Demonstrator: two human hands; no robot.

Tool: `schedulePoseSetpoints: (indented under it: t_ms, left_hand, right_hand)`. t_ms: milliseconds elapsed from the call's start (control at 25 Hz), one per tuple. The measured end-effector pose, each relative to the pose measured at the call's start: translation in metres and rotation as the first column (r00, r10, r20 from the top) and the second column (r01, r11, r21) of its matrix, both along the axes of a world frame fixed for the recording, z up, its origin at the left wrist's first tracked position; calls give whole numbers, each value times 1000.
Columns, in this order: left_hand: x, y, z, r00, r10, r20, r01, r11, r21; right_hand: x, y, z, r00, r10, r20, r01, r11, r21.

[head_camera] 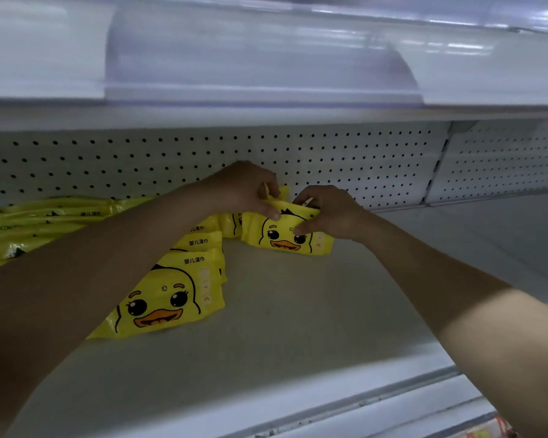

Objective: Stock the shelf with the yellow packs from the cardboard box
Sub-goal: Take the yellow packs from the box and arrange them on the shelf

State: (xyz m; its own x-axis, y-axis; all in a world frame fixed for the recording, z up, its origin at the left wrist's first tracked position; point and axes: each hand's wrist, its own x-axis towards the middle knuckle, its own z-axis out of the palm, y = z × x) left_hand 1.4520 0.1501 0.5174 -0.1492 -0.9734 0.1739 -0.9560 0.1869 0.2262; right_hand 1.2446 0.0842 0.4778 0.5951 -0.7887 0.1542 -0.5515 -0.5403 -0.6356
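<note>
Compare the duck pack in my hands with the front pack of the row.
The held pack is gripped at its top by the left hand and right hand; no hand touches the front pack. The held pack sits by the pegboard wall; the front pack lies nearer the shelf edge, leading an overlapping row. Both are yellow with the same duck face.

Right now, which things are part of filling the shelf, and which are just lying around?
For the job: the yellow duck-faced plastic pack gripped by the left hand and right hand; the yellow packs already laid down; the white metal shelf.
Just there: the white perforated back panel; a blurred red-and-yellow thing, bottom right.
</note>
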Motion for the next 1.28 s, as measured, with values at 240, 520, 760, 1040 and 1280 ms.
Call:
schedulePoseSetpoints:
  t_ms: [240,520,760,1040,1280]
  left_hand:
    - [27,-8,-11,979,195,57,-192,980,-58]
    - [29,-9,-16,941,284,186,-255,953,-163]
    - [20,3,-16,916,376,139,-349,918,-188]
    - [-36,67,-12,875,413,-251,-462,869,-177]
    - [-110,164,-24,687,467,-557,-623,773,-120]
  right_hand:
    - [35,-20,-9,999,-27,36,33,982,-186]
    - [50,-30,-20,990,-137,21,136,934,-331]
    - [37,-21,-20,981,-166,98,188,939,-287]
    - [6,23,-10,982,-94,165,134,958,-252]
    - [-50,115,-4,970,-32,242,76,982,-174]
